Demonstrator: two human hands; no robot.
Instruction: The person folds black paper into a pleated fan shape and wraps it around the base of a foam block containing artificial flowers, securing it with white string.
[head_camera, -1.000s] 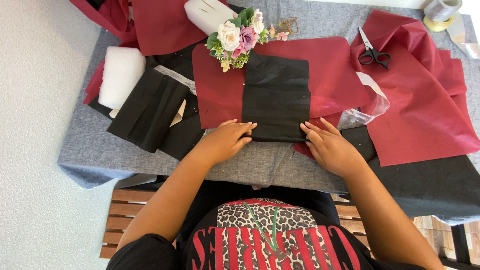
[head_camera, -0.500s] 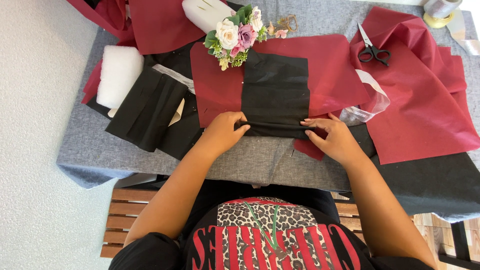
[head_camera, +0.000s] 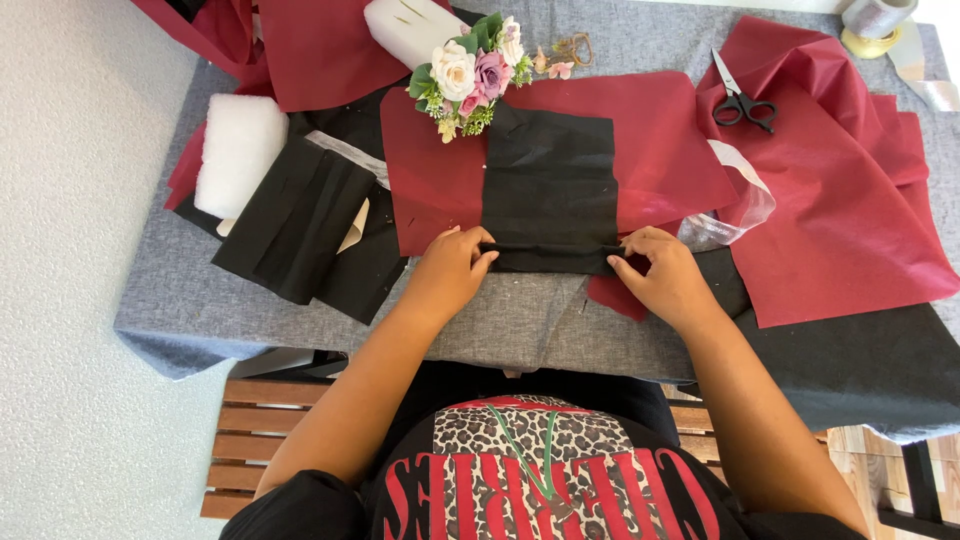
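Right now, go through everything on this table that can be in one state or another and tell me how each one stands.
Black sheet: flat on the red sheet, near edge rolled up.
Left hand: grip pinching the roll's left end.
Right hand: grip pinching the roll's right end.
Red sheet: spread flat.
Scissors: shut, lying on crumpled red paper.
Flower bunch: lying on its side.
Pleated black paper: folded, set aside.
Ribbon roll: partly unwound.

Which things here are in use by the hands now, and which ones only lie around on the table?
In use:
left hand and right hand, both pinching the folded near edge of the black sheet
dark red sheet under it

Lying about:
scissors
flower bunch
white foam blocks
pleated black paper
tape roll
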